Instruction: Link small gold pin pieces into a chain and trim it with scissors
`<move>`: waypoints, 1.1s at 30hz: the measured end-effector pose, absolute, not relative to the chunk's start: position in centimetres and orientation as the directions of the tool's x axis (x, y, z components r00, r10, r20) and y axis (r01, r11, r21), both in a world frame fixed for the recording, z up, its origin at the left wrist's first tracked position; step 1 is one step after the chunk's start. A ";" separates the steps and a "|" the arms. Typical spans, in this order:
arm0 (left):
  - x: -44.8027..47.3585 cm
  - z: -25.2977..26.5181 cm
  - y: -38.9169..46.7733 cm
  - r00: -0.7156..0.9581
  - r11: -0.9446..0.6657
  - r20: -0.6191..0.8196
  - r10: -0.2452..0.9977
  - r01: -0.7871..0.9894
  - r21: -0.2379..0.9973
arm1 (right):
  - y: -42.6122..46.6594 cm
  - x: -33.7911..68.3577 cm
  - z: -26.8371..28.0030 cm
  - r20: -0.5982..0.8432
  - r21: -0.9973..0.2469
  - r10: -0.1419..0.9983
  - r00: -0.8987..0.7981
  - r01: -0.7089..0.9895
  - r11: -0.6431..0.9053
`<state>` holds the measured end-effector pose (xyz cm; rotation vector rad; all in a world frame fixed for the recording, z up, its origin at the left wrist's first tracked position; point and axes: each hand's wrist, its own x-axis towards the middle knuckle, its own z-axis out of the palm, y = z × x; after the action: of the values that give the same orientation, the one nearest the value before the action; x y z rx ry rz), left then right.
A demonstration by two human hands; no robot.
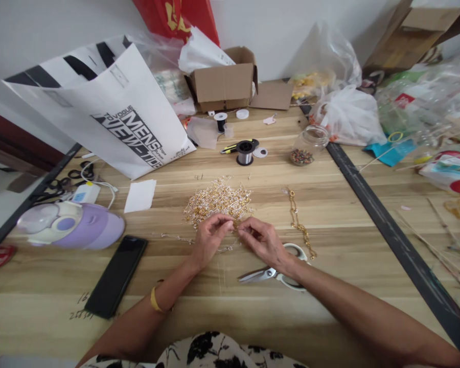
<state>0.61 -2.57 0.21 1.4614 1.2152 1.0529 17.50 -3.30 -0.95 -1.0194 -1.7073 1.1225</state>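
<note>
My left hand (210, 236) and my right hand (261, 240) meet at the near edge of a pile of small gold and clear beaded pieces (220, 199). Thumb and forefinger are pinched together on each hand, with a tiny gold-coloured bit between the two; its kind is too small to make out. A thin silvery beaded chain (226, 248) runs along the table beneath my hands, partly hidden by the left one. White-handled scissors (268, 274) lie under my right wrist, blades pointing left. To the right rests a gold chain (299, 227).
Behind the pile stand a spool of silver wire (245, 153), a yellow-black cutter (228, 149) and a glass jar of beads (308, 148). On the left are a black phone (116, 276), a purple bottle (88, 227) and a tall white paper bag (111, 112). Plastic bags (347, 112) crowd the back right.
</note>
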 end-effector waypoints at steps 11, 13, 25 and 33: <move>0.7 0.1 -2.6 0.217 -0.253 0.190 0.957 0.313 0.916 | -3.3 17.5 -1.1 0.224 -0.933 0.925 -0.306 0.208 0.294; 0.6 0.2 -2.6 0.231 -0.250 0.180 0.956 0.320 0.914 | -3.3 17.6 -1.1 0.238 -0.925 0.921 -0.309 0.217 0.312; 0.5 0.2 -2.5 0.307 -0.247 0.136 0.942 0.359 0.900 | -3.2 17.6 -1.2 0.296 -0.904 0.910 -0.290 0.223 0.365; 0.2 0.0 -2.4 0.313 -0.301 0.183 0.932 0.387 0.872 | -3.2 17.5 -1.4 0.285 -0.914 0.914 -0.289 0.207 0.350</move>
<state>0.23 -2.44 0.02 1.8425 1.1743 0.9350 17.54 -3.17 -1.36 -1.0031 -1.7256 1.0004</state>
